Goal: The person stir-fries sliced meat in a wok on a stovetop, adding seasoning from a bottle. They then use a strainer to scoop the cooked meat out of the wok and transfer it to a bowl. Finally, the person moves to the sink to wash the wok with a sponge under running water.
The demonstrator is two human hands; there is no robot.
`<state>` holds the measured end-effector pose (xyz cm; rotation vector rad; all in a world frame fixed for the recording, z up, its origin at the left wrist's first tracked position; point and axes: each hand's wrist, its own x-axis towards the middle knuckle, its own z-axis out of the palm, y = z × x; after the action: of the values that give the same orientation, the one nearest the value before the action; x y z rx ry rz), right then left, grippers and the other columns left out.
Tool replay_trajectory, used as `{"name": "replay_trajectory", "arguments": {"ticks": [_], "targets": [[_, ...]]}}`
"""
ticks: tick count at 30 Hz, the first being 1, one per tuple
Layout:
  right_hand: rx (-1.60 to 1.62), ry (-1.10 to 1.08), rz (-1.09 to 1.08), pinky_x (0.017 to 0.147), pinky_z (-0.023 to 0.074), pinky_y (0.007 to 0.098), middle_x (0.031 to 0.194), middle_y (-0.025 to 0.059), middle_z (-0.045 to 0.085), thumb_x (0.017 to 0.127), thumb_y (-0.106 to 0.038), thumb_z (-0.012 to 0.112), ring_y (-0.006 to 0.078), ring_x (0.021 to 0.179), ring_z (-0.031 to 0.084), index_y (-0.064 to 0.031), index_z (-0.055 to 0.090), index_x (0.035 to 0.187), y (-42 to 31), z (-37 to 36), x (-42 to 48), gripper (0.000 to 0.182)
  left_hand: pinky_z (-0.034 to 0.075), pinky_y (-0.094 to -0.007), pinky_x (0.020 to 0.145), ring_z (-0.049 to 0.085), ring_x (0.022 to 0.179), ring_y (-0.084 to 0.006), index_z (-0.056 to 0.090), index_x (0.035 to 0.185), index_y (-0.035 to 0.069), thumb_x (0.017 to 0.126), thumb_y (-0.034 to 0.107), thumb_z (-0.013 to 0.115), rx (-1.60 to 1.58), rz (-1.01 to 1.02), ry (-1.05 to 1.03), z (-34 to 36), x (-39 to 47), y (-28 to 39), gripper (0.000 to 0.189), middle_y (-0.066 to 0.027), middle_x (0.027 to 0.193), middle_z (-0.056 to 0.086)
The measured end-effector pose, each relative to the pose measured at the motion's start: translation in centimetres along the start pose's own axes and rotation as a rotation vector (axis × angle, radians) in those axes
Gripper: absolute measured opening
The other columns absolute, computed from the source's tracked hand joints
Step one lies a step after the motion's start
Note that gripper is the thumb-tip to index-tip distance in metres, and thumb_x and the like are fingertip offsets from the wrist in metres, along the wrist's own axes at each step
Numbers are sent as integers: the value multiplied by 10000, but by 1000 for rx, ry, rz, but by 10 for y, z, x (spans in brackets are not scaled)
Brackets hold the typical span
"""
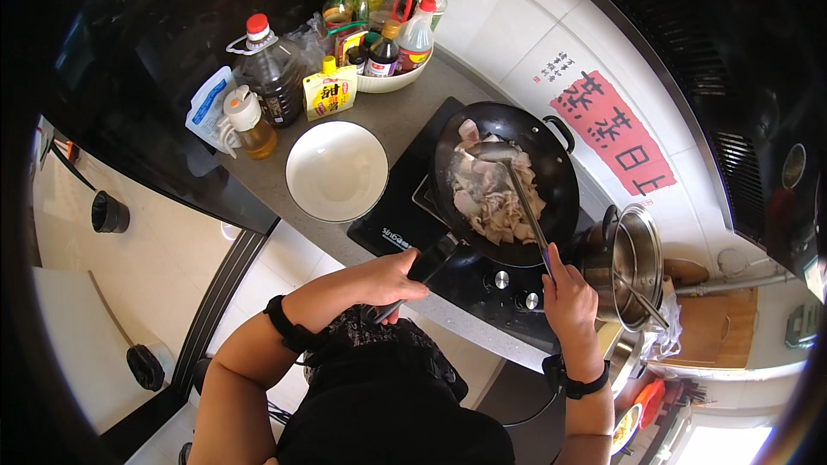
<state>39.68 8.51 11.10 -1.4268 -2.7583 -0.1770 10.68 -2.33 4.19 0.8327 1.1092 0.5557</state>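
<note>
My left hand is closed on the black handle of a wok that stands on the black gas stove. Sliced meat, pale and partly pink, lies in the wok with some steam over it. In my right hand is the handle of a metal spatula; its blade rests among the slices towards the far side of the wok. A large white bowl, with nothing in it, stands on the grey counter left of the stove.
Beyond the bowl are an oil jug, a large dark bottle, a yellow sauce pouch and a white basket of bottles. A steel pot with a utensil in it stands right of the wok. The range hood overhangs at the right.
</note>
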Motion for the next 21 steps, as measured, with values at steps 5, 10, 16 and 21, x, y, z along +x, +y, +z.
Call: {"name": "replay_trajectory", "arguments": {"ticks": [5,10,16,21], "targets": [[-22,-31,-4,528,501,411,733,68,534,798,-156,653,282,614,604,-183,453,1365,-4,-2,3,602,475,-309,380,579,440,-177,305,1239,5,890,177,587,-15,17,-12,-2,-5,4,481,-96,717,513],[16,-122,74,609,493,435,755,121,566,797,-125,644,335,682,604,-159,495,1334,-16,-11,11,558,477,-313,372,583,443,-183,291,1237,-7,888,167,572,-3,20,-21,-3,-1,0,481,-98,708,513],[365,-63,131,653,503,422,801,218,633,828,-151,624,382,746,631,-88,541,1272,-7,-10,23,456,470,-331,364,591,438,-205,290,1188,-34,859,156,557,2,59,-25,1,-3,4,465,-91,670,507],[292,-151,130,638,515,395,824,188,636,848,-164,597,366,712,636,-109,518,1304,-3,-23,36,466,464,-332,354,578,420,-200,309,1170,-25,855,154,554,0,77,-17,1,-3,3,437,-85,672,507]]}}
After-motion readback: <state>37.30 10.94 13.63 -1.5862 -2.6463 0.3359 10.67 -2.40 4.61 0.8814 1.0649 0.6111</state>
